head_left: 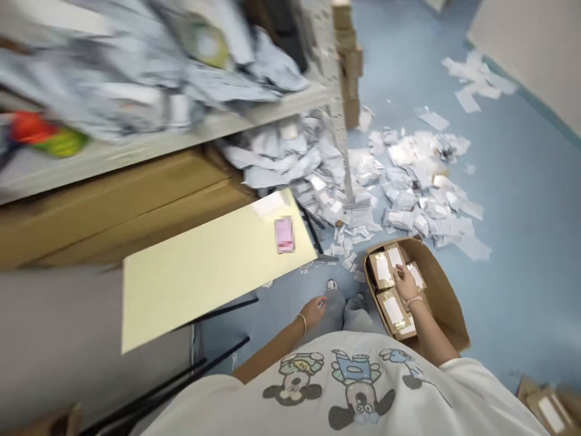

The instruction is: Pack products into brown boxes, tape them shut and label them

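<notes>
My right hand (407, 284) reaches down into an open cardboard carton (447, 309) on the floor at my right. Its fingers are slightly bent and apart, over or touching the small brown boxes inside; I cannot tell which. One small box (382, 270) and another box (394, 309) carry white labels and shiny tape. My left hand (312, 313) hangs in front of my legs, near the table's front edge, with its fingers curled closed. Something small and greyish shows at its fingertips, too blurred to name.
A pale yellow table (204, 266) bears a pinkish, pixelated rectangle (284, 235). Behind it stands a shelf (209, 130) heaped with grey-white bags (136, 72). Loose bags and papers (422, 181) litter the blue floor. Brown boxes (349, 72) are stacked beyond; others (549, 409) lie lower right.
</notes>
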The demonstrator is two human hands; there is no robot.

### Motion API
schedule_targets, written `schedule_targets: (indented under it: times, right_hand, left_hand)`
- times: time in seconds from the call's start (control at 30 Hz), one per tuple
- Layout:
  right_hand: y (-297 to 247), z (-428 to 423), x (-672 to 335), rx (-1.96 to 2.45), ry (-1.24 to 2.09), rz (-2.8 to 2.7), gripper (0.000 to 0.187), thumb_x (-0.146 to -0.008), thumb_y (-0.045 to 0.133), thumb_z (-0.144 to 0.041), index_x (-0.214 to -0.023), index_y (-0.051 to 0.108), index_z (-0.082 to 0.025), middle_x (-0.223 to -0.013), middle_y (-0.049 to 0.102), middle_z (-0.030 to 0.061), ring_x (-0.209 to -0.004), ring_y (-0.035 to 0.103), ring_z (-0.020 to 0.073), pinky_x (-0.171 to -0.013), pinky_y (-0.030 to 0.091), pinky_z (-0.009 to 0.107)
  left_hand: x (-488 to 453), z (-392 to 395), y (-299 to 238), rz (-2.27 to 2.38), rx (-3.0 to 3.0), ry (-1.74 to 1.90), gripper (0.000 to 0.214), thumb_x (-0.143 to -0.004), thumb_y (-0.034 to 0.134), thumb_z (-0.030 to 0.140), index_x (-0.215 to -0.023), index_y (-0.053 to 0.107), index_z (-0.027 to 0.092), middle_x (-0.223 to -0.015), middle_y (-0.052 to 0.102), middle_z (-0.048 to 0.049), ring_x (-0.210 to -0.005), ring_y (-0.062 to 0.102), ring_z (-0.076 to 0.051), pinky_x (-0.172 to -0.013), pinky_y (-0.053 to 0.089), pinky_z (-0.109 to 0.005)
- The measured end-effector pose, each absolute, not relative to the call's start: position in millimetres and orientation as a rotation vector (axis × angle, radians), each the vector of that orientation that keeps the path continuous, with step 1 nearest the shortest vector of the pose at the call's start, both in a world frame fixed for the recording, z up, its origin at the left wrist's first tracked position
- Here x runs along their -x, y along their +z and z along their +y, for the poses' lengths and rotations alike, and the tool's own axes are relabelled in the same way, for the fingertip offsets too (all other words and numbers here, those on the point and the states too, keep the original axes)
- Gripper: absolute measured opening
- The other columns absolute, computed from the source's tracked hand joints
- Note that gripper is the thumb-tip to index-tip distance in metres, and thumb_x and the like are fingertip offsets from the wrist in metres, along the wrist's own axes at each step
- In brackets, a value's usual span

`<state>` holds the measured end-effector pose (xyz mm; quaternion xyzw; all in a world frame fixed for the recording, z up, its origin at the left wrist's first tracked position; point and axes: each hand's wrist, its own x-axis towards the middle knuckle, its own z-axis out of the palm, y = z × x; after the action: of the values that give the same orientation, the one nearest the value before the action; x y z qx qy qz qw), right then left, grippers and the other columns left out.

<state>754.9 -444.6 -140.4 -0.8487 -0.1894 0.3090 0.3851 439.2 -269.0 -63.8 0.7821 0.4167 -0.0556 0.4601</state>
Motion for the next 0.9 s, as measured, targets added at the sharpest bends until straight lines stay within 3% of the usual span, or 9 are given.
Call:
schedule_targets:
  times: [0.07,0.2,0.37,0.63,0.9]
  right_hand:
    - [-106,-420,-752,2.077,0.832,-0.612,0.045,-0.084,0.057,-0.041,-0.12,0.07,-0.016,-0.126,0.071,0.0183,-0.109,0.071,0.0302,-0.098,0.056,0.049]
    - [-56,-361,-724,1.929,0.885,-0.965,0.041,-0.083,0.059,-0.044,-0.114,0.071,-0.019,-0.121,0.074,0.0157,-0.103,0.073,0.0291,-0.096,0.057,0.049]
    - [-20,-285,-637,1.791,0.989,-1.363,0.036,-0.082,0.059,-0.04,-0.11,0.071,-0.02,-0.118,0.075,0.0123,-0.098,0.075,0.0267,-0.091,0.059,0.046]
    - [-3,-223,-380,1.368,1.284,-2.027,0.029,-0.082,0.059,-0.031,-0.107,0.07,-0.022,-0.115,0.076,0.0125,-0.097,0.076,0.0289,-0.093,0.06,0.05]
    - [37,-249,-107,0.756,1.345,-2.587,0.03,-0.086,0.059,-0.026,-0.114,0.071,-0.023,-0.121,0.074,0.0119,-0.105,0.074,0.0281,-0.097,0.058,0.048]
  left_hand:
    - [-418,-260,-45,1.158,-1.911,-0.119,0.022,-0.09,0.059,0.02,-0.106,0.074,0.016,-0.112,0.076,-0.0106,-0.105,0.072,-0.027,-0.095,0.058,-0.039]
    - [-348,-241,-1,1.352,-1.994,0.08,0.035,-0.093,0.053,0.024,-0.123,0.069,0.014,-0.13,0.071,-0.0114,-0.121,0.067,-0.027,-0.11,0.05,-0.041]
    - [-220,-274,24,1.698,-1.941,0.328,0.037,-0.094,0.049,0.026,-0.125,0.067,0.015,-0.131,0.07,-0.0115,-0.123,0.066,-0.027,-0.113,0.048,-0.041]
    - [-21,-432,25,2.304,-1.439,0.574,0.034,-0.092,0.05,0.025,-0.119,0.069,0.017,-0.132,0.07,-0.0122,-0.124,0.065,-0.027,-0.113,0.049,-0.045]
    - [111,-556,26,2.639,-0.922,0.837,0.032,-0.089,0.052,0.026,-0.115,0.07,0.018,-0.129,0.071,-0.0123,-0.124,0.065,-0.027,-0.114,0.049,-0.045]
